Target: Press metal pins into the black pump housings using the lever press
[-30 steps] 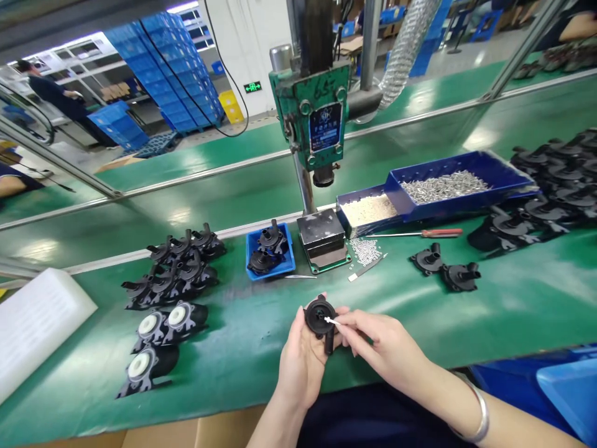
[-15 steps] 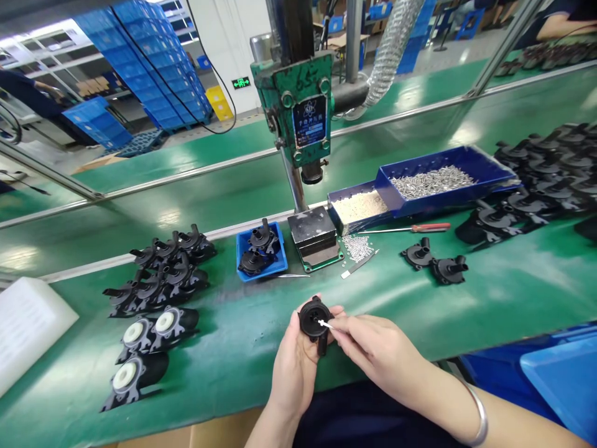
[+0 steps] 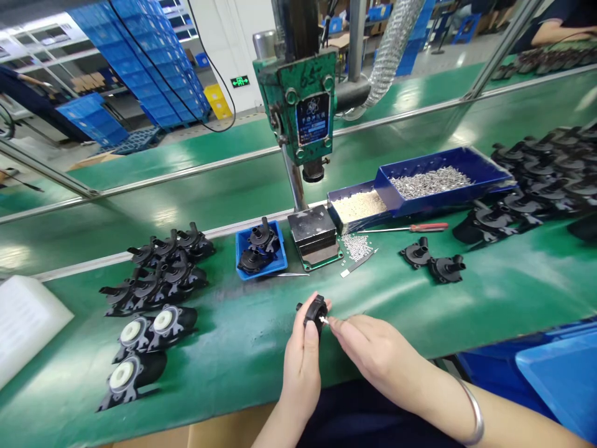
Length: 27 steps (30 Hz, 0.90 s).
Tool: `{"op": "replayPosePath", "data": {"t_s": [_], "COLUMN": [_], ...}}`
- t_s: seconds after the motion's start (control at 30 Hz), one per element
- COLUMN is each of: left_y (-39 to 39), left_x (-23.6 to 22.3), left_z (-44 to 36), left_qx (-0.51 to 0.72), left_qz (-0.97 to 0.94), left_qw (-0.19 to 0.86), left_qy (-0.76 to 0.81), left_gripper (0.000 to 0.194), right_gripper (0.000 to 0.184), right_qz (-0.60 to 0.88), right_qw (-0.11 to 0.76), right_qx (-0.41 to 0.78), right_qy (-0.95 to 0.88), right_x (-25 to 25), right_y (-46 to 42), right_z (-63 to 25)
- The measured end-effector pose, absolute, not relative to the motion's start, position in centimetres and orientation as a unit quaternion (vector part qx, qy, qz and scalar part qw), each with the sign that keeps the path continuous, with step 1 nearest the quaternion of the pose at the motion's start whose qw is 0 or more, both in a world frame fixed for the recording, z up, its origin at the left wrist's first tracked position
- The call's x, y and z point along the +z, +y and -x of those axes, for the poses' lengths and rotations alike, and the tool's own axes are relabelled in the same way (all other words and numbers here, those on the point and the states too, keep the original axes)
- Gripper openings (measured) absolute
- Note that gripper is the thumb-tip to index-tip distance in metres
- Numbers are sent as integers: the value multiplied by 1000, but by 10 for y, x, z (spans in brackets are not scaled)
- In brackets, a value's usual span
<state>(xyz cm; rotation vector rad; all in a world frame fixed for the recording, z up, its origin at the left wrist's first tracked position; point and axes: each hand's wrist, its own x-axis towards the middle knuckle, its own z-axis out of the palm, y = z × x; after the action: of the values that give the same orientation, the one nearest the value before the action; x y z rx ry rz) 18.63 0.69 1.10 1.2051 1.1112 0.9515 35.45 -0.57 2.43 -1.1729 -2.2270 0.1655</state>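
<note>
My left hand [image 3: 302, 364] is closed around a small black round plastic housing [image 3: 314, 311], held above the green bench near its front edge. My right hand [image 3: 373, 351] pinches a thin white pin [image 3: 323, 320] whose tip touches the housing's face. The housing is turned edge-on to the camera, so its inside is mostly hidden.
A green bench press [image 3: 303, 118] stands behind, with a black block [image 3: 313, 235] under it. A small blue tray [image 3: 259, 252] holds two housings. Piles of black housings [image 3: 158, 267] lie left, more [image 3: 541, 180] right. Blue bins hold white parts [image 3: 359, 205] and metal pins [image 3: 429, 180]. A red-handled screwdriver [image 3: 410, 228] lies nearby.
My left hand has turned the housing from face-up to edge-on and lifted it slightly. My right hand keeps the white pin against it.
</note>
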Motion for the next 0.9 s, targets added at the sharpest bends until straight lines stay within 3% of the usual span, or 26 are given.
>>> {"op": "replayPosePath", "data": {"t_s": [0.2,0.33,0.5,0.63,0.7,0.8,0.83,0.9], "left_y": [9,18,25,23,26,41,48,62], "left_x": [0,7,14,19,26,36,37,38], "left_z": [-181,-174,-160,-149,-135,-89,-68,-24], "left_qx": [361,333,324,241,201,187,172,103], "left_qz": [-631,-719,-820,-878,-892,-863,-831,-757], "left_qw": [484,400,286,240,245,145,75,-62], "left_qy": [487,461,376,338,321,446,523,642], "left_gripper": [46,48,36,31,52,115,124,120], "right_gripper": [20,14,56,39,30,24,24,27], "right_qz": [472,458,395,344,343,348,348,350], "right_qw": [353,380,367,308,282,271,275,293], "right_qx": [252,533,767,848,862,867,867,863], "right_qy": [-768,-601,-349,-260,-243,-231,-227,-219], "right_x": [17,10,5,4,2,-2,-4,-7], "right_y": [3,10,13,10,9,10,11,13], "right_z": [-353,-358,-374,-371,-365,-362,-365,-372]}}
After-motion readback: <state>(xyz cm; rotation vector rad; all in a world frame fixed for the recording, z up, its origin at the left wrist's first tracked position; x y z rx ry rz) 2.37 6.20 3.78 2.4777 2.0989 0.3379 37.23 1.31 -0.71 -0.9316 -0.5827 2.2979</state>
